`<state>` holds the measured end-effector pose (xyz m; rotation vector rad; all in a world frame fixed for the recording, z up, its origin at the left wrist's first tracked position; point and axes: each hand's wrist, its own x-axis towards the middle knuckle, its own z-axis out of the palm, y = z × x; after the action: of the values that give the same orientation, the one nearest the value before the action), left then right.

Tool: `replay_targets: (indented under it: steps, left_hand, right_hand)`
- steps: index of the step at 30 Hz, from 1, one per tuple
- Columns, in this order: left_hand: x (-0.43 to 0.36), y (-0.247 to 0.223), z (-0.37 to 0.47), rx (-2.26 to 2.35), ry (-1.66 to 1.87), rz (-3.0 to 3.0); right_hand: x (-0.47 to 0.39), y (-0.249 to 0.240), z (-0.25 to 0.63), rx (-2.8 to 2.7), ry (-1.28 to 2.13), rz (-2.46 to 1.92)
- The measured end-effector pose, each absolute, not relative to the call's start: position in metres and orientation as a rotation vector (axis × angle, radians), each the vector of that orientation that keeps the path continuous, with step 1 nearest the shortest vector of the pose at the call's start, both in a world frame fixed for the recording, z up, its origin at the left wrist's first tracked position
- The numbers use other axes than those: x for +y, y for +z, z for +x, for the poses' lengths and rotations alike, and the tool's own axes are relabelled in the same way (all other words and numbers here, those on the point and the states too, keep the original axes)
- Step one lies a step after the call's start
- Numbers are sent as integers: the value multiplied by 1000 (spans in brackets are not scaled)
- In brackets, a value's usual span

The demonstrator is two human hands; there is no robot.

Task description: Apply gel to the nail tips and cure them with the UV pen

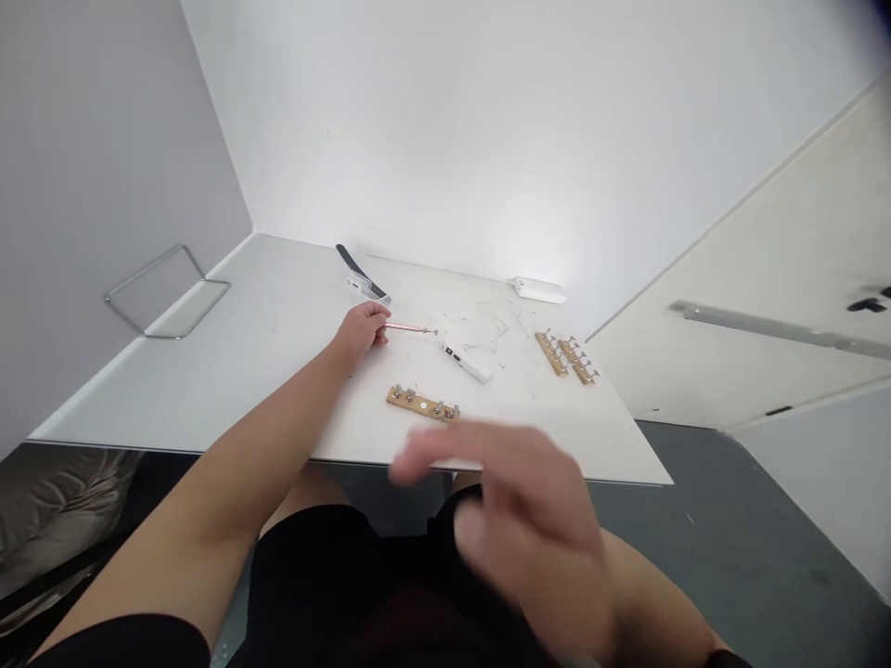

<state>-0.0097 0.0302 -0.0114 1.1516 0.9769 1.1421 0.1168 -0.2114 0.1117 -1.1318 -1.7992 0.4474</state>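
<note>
My left hand [363,329] rests on the white table, its fingers closed on a thin red-and-white rod [404,327]. The rod points right and has a small metal piece at its far end. Close to the camera, my right hand [529,529] is raised in front of the table edge, blurred by motion. Its index finger and thumb are apart with nothing visible between them. Beyond it lies a wooden strip [421,403] bearing several metal fittings and a pale round spot mid-length. A slim white device [468,363] with dark buttons lies right of the rod's tip.
Two more wooden strips [551,353] with metal fittings lie at the table's right. Clear plastic scraps [493,327] are scattered mid-table. At the back are a black-and-white strap-like object [360,273] and a white box-like item [539,290]. A bent metal frame [167,292] stands left.
</note>
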Motion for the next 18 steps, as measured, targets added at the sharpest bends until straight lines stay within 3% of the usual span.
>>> replay_targets:
  steps: [5,8,13,18]
  left_hand:
    - [30,-11,-11,907,1124,1121]
    - [30,-11,-13,869,1104,1103]
    - [31,-12,-14,865,1099,1081]
    - [30,-11,-13,852,1093,1087]
  right_hand:
    - [-104,66,158,-1669,167,-1381]
    - [-55,43,179,-1880,42,-1470]
    - [-31,30,181,-1956,310,-1445]
    - [-25,24,168,-1823,360,-1473]
